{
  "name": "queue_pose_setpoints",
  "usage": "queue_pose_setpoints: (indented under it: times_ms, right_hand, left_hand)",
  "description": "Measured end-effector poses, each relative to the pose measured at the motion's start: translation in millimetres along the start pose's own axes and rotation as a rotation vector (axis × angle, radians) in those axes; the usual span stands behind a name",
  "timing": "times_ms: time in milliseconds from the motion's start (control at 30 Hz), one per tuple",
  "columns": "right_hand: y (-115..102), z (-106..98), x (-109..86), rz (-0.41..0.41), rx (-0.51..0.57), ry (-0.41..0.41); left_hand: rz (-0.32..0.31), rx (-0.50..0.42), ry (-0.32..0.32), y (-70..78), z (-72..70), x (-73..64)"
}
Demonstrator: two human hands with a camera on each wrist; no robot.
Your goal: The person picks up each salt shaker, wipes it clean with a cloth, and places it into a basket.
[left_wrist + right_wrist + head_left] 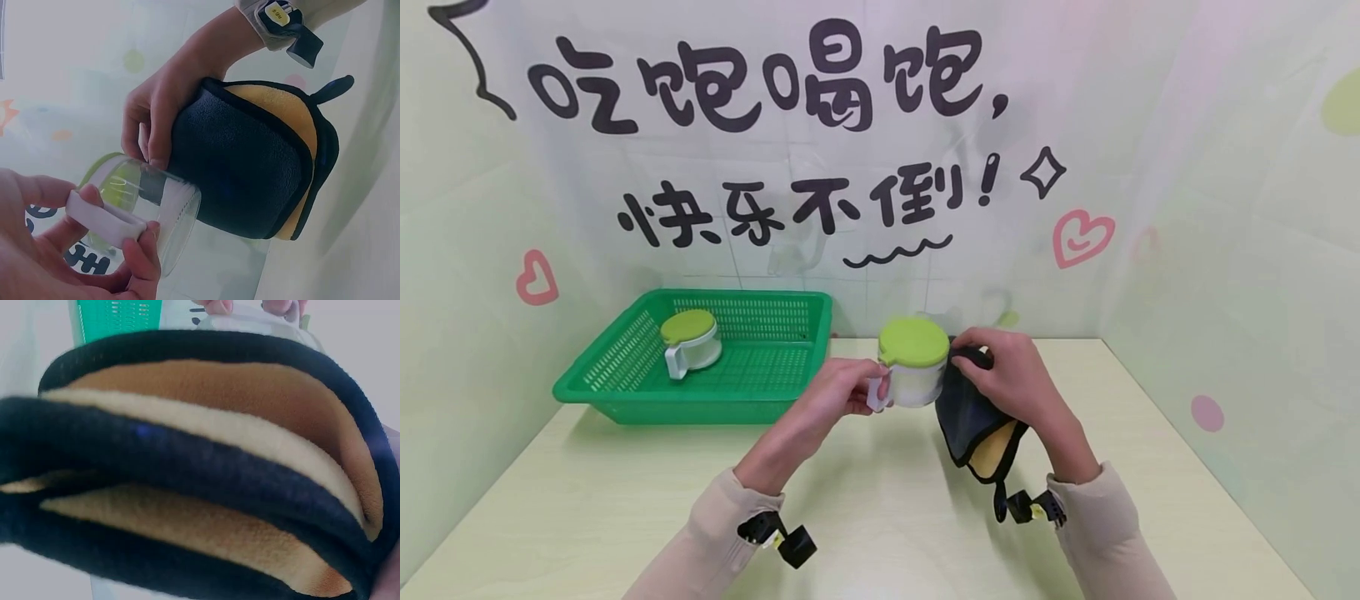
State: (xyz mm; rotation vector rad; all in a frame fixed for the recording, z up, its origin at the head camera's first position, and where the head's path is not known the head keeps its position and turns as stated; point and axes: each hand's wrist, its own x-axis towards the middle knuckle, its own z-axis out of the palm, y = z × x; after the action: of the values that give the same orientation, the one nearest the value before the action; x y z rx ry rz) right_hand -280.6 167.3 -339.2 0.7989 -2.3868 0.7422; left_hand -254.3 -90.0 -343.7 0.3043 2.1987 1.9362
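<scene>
My left hand (842,387) grips the white handle of a clear seasoning jar (917,385) with a green lid, raised above the table. The left wrist view shows the thumb and fingers around the handle (106,222). Pinched in my right hand (1011,375) is a folded cloth (966,417), dark blue on one face and tan on the other, with black edging and a hanging loop. The cloth lies against or just beside the jar's right side; whether it touches cannot be told. In the right wrist view the cloth's folds (206,444) cover most of the jar.
A green plastic basket (696,411) stands at the back left of the pale wooden table (880,517). Inside it rests a second green-lidded jar (691,342). A printed curtain (820,158) hangs behind the table, with walls to both sides.
</scene>
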Motion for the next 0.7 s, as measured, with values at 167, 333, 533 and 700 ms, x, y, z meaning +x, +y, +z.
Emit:
queue_pose_setpoints:
  times_ms: [167,333,533,700]
  right_hand:
    - [3.9,-1.4,-1.0,-0.002,0.008,0.011]
    - [3.9,-2.0,-0.3,-0.004,0.006,0.016]
    - [1.9,-2.5,0.0,-0.007,0.017,-0.004]
    - [4.4,-1.7,-0.1,0.003,0.047,-0.015]
  left_hand:
    - [0.02,-0.003,-0.067,-0.9,-2.0,-0.5]
    - [0.009,-0.065,-0.049,-1.9,-3.2,1.3]
    - [-0.018,-0.078,0.011,-3.5,-2.6,4.7]
    - [0.022,-0.023,-0.026,-3.5,-4.8,3.0]
